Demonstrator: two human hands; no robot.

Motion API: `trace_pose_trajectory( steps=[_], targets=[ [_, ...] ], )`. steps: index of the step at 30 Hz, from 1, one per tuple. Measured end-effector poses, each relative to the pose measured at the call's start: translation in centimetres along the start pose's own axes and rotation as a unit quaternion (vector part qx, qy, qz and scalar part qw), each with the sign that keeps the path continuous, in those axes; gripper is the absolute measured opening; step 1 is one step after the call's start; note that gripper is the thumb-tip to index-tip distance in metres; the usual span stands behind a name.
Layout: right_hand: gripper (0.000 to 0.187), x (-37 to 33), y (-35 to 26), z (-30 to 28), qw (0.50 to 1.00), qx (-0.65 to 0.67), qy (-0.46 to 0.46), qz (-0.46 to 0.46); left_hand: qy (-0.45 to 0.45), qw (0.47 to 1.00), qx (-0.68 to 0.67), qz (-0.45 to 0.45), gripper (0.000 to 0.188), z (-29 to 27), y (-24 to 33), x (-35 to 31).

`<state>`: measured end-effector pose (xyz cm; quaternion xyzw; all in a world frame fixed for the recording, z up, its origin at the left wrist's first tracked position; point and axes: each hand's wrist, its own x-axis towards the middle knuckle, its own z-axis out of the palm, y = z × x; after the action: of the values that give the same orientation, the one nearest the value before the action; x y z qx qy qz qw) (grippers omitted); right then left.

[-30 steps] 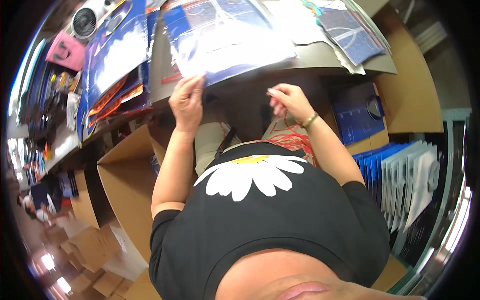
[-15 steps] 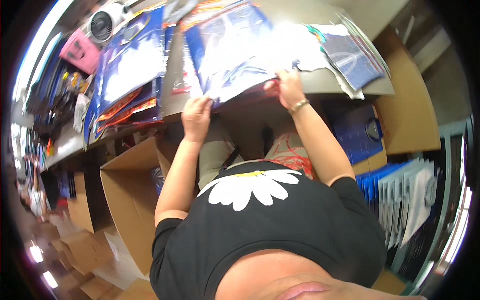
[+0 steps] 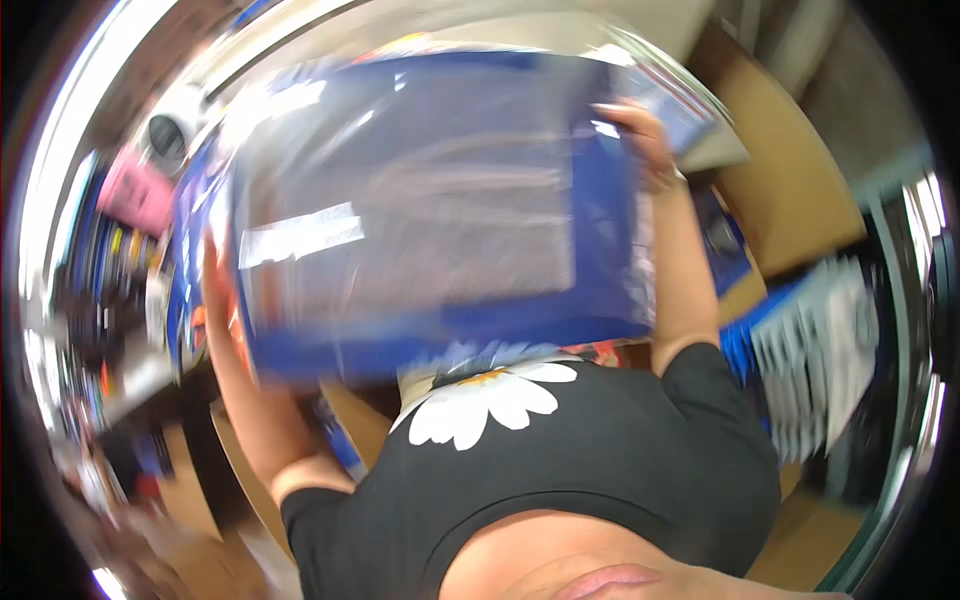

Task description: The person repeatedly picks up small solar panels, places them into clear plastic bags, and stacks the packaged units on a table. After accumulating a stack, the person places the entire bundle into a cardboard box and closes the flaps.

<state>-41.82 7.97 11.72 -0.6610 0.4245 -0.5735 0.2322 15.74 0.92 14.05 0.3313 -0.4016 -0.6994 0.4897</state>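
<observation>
The right hand is closed on the upper right edge of a large flat blue package, fingers wrapped over its rim. The left hand is pressed against the package's left edge, mostly hidden behind it, so its grip cannot be told exactly, though the package is held up between the two hands. The package is raised in front of the person's chest, blurred by motion; a dark blue border is seen around a greyer, glossy middle panel, and a pale rectangular label is carried near its left side. Most of the shelf behind is blocked by it. To the left, a pink box and a round grey object are seen on the shelving. To the right, a brown cardboard box and a row of upright blue-and-white flat packs are visible. Below, a black shirt with a white daisy is worn.
</observation>
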Motion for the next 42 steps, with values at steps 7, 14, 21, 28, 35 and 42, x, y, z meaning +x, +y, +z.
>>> trace_pose_trajectory(
  steps=[7, 14, 21, 28, 35, 42],
  targets=[
    [0.019, -2.1, -1.9, 6.5, 0.839, 0.456, 0.013, 0.296, 0.245, 0.94, 0.238, -0.027, 0.058, -5.2, -1.4, -3.5],
    [0.053, -11.0, 3.2, 5.5, 0.919, 0.144, 0.101, 0.353, 0.12, 0.972, 0.202, 0.005, 0.045, -1.6, -0.9, -7.6],
    [0.043, -26.3, 11.5, -1.4, 0.678, -0.43, -0.131, 0.582, 0.321, 0.923, 0.143, 0.157, 0.048, -6.3, 3.7, -3.8],
    [0.077, -24.9, 18.7, -4.8, 0.643, -0.594, 0.019, 0.483, 0.475, 0.86, 0.026, 0.186, 0.037, -18.4, 5.5, 4.1],
    [0.093, -23.9, 25.1, -6.9, 0.566, -0.628, -0.059, 0.531, 0.424, 0.901, 0.064, 0.059, 0.022, -18.3, 2.8, 4.8],
    [0.035, -24.2, 26.0, -9.0, 0.652, -0.617, 0.032, 0.44, 0.491, 0.809, 0.308, -0.099, 0.046, -17.6, 3.9, 0.6]
  ],
)
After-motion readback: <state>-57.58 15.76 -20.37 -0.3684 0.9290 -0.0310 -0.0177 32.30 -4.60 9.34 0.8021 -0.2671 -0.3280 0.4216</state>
